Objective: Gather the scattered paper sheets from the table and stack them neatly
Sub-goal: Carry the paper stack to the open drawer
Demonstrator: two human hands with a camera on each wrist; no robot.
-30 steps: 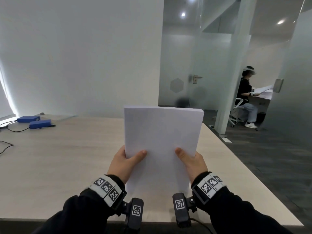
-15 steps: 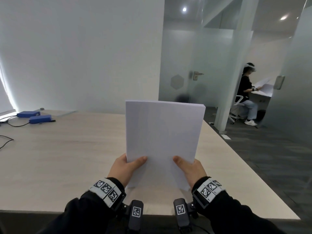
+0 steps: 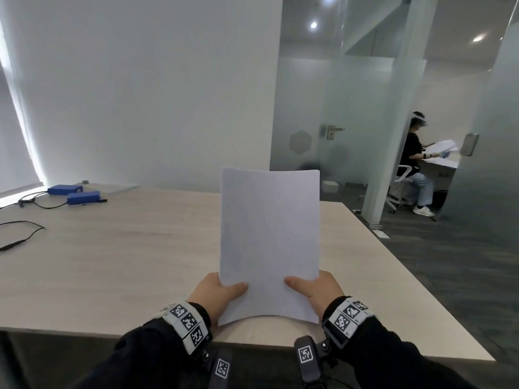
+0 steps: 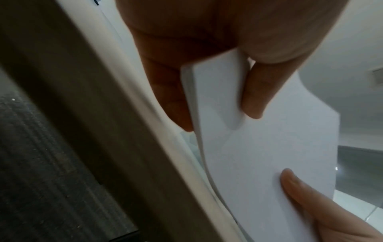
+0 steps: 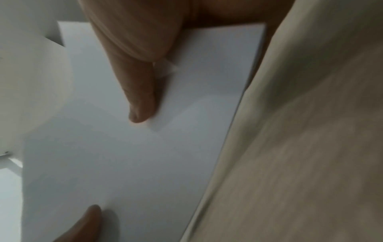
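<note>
A stack of white paper sheets stands nearly upright over the near edge of the light wooden table, its lower edge bowed. My left hand pinches the stack's lower left side, thumb in front and fingers behind. My right hand pinches the lower right side the same way. The left wrist view shows the stack edge-on between my thumb and fingers. In the right wrist view my thumb lies on the front of the stack. The fingers behind it are hidden.
Two blue boxes with black cables lie at the table's far left. Beyond them is a white wall. At the right, past the table's edge, are dark floor, glass partitions and a seated person handling paper.
The stack has been lifted and drawn toward me, standing more upright, and its sides now look narrower and slightly curved. Both hands keep their hold low on it.
</note>
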